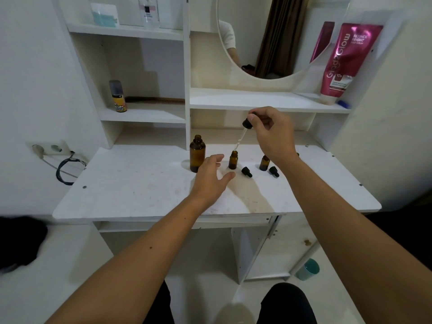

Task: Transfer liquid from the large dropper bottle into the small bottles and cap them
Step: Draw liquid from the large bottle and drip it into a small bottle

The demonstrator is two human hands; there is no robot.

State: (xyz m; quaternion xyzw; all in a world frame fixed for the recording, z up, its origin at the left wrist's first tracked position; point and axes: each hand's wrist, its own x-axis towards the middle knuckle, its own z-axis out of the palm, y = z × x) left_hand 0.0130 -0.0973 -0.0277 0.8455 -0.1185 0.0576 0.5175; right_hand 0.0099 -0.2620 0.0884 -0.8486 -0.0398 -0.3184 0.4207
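Observation:
The large amber bottle (197, 153) stands uncapped at the back of the white desk (140, 190). To its right stand two small amber bottles, one (233, 159) in the middle and one (264, 163) further right, both uncapped. Two black dropper caps (246, 171) (274, 171) lie in front of them. My right hand (272, 132) pinches the black bulb of the large dropper (244, 130), its glass tip tilted down just above the middle small bottle's mouth. My left hand (214, 176) hovers with fingers apart between the large bottle and the middle small bottle, holding nothing.
A shelf unit rises behind the desk with a round mirror (268, 36). A pink tube (343, 61) leans at the right, a yellow spray can (118, 97) and a comb (155, 99) sit on the left shelf. A wall socket with a cable (50, 149) is at the left.

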